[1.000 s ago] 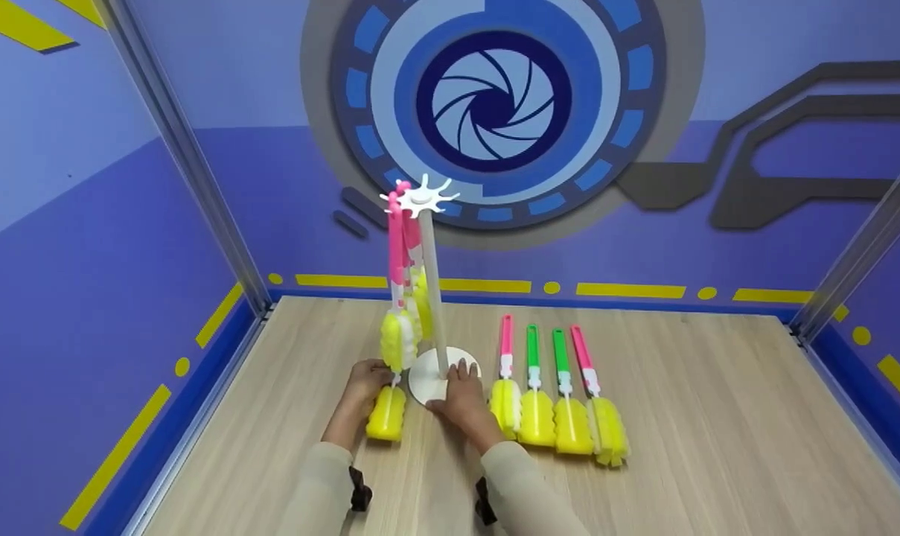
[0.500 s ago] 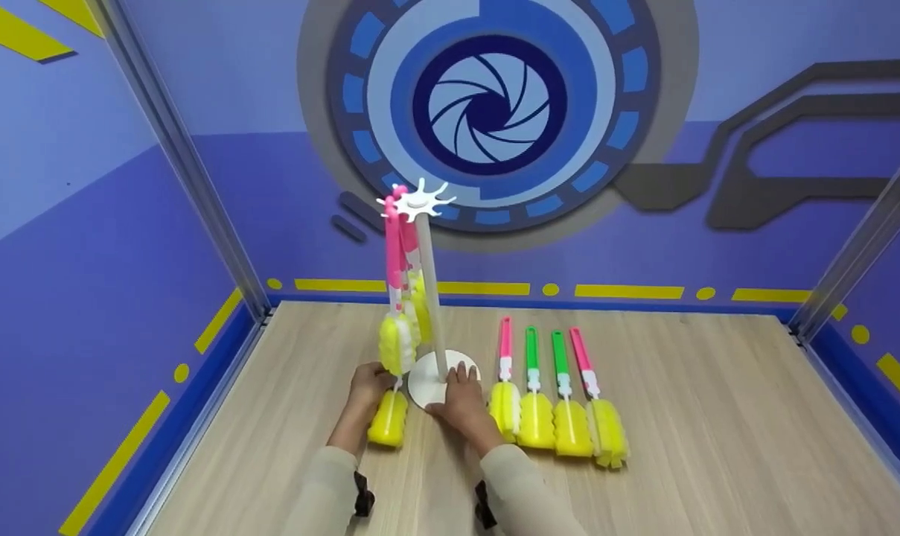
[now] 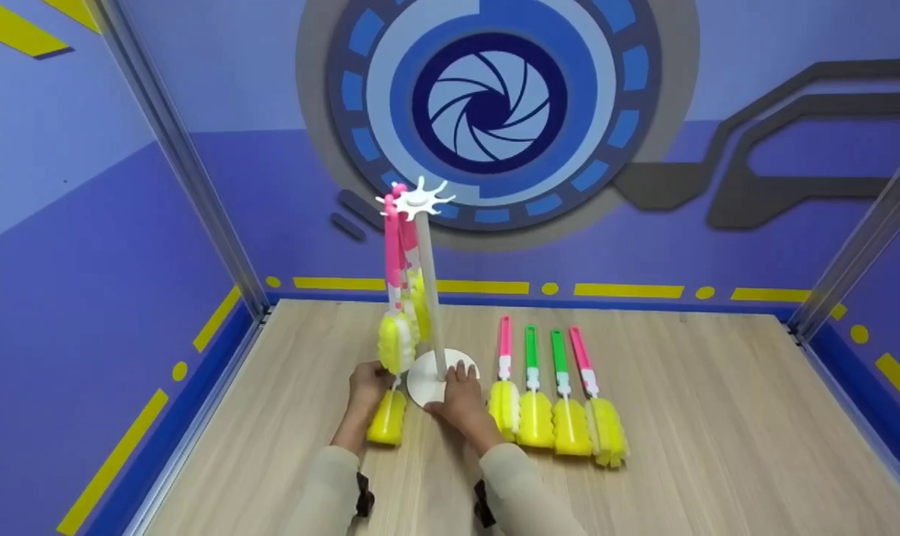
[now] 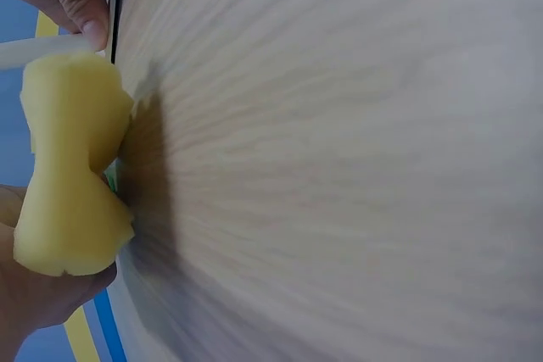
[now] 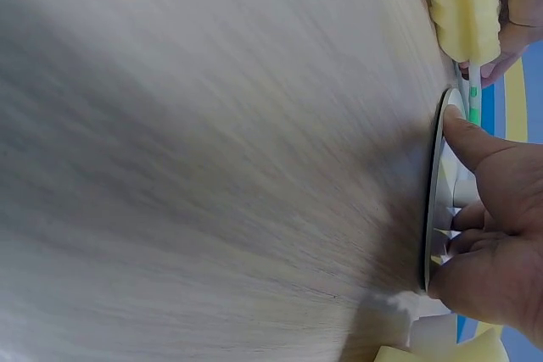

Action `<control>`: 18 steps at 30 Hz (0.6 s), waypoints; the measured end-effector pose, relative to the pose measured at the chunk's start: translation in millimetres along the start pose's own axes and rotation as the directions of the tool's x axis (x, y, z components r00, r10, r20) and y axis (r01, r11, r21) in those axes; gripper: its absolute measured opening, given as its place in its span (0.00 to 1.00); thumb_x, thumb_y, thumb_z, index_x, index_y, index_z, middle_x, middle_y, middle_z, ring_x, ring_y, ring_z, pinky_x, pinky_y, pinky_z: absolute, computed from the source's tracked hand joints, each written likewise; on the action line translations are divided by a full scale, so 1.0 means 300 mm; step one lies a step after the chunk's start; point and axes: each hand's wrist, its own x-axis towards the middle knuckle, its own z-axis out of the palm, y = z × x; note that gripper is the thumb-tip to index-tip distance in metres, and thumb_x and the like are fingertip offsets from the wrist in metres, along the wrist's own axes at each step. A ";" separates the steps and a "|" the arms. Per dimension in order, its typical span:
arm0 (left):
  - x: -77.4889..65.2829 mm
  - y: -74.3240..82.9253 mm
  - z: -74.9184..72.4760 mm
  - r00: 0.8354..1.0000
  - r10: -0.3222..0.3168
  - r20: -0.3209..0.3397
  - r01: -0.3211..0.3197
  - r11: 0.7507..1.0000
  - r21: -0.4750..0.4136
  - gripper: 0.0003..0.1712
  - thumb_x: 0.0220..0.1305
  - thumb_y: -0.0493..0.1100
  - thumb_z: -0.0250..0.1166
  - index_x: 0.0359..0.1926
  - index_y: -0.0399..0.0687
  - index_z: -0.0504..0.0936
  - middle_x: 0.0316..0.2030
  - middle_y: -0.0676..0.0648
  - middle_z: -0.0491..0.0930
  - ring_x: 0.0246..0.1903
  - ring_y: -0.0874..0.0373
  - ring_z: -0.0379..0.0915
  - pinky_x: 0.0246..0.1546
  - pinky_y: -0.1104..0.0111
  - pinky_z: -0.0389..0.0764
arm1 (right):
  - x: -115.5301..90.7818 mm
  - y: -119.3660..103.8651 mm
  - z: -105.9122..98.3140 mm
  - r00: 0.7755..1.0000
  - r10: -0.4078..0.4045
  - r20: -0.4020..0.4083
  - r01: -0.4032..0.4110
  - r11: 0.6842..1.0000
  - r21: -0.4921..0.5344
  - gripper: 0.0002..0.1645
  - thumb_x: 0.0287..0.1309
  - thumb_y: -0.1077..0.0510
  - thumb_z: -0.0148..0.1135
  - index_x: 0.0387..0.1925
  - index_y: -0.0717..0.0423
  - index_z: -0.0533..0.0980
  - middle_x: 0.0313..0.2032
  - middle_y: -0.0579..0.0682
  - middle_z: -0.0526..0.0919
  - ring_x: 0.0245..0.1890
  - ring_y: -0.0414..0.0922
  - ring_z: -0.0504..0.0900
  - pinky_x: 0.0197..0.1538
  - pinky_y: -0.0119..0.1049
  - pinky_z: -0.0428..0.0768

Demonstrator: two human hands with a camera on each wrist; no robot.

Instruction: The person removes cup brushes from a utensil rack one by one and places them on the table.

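In the head view, a white stand with a round base (image 3: 424,381), a pole (image 3: 429,298) and a star-shaped hook top (image 3: 418,199) has pink-handled sponge bottle brushes (image 3: 396,342) hanging on its left side. My left hand (image 3: 368,385) grips another bottle brush (image 3: 386,418) near its stem, the yellow sponge pointing towards me and raised off the table. Its handle, green in the right wrist view (image 5: 475,108), is hidden from the head. Part of the grip is hidden too. My right hand (image 3: 464,402) holds the base, thumb on the rim and fingers beside the pole.
Several sponge bottle brushes lie side by side to the right of the stand, such as a green-handled one (image 3: 533,417) and a pink-handled one (image 3: 606,432). The wooden table (image 3: 717,447) ends at patterned blue walls with metal corner posts (image 3: 174,141).
Both hands keep their places at the stand. The bottle brush in my left hand shifts only slightly, and the head view moves a little. The hanging brushes stay put.
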 end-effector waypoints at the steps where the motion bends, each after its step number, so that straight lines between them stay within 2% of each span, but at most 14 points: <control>1: 0.002 -0.001 0.000 1.000 0.001 -0.003 -0.001 1.000 0.007 0.05 0.56 0.26 0.61 0.27 0.33 0.83 0.21 0.49 0.74 0.25 0.57 0.68 0.31 0.67 0.71 | 0.001 -0.001 0.001 1.000 0.003 0.002 -0.003 1.000 0.002 0.53 0.57 0.49 0.76 0.73 0.71 0.60 0.75 0.68 0.56 0.77 0.65 0.51 0.75 0.55 0.57; 11: -0.003 0.002 0.004 1.000 -0.002 -0.005 0.002 1.000 0.018 0.06 0.56 0.26 0.61 0.27 0.34 0.83 0.20 0.50 0.74 0.25 0.56 0.68 0.31 0.67 0.71 | -0.002 -0.003 -0.002 1.000 0.010 0.013 -0.011 1.000 0.015 0.53 0.58 0.49 0.75 0.73 0.71 0.59 0.76 0.67 0.55 0.77 0.64 0.49 0.75 0.55 0.54; 18: -0.002 -0.001 0.003 1.000 0.026 -0.002 -0.026 1.000 0.017 0.05 0.56 0.26 0.62 0.27 0.33 0.83 0.21 0.48 0.76 0.25 0.57 0.68 0.31 0.67 0.71 | 0.004 0.001 0.001 1.000 0.001 0.014 -0.001 1.000 -0.007 0.54 0.58 0.48 0.75 0.73 0.72 0.58 0.76 0.68 0.54 0.77 0.65 0.49 0.75 0.55 0.54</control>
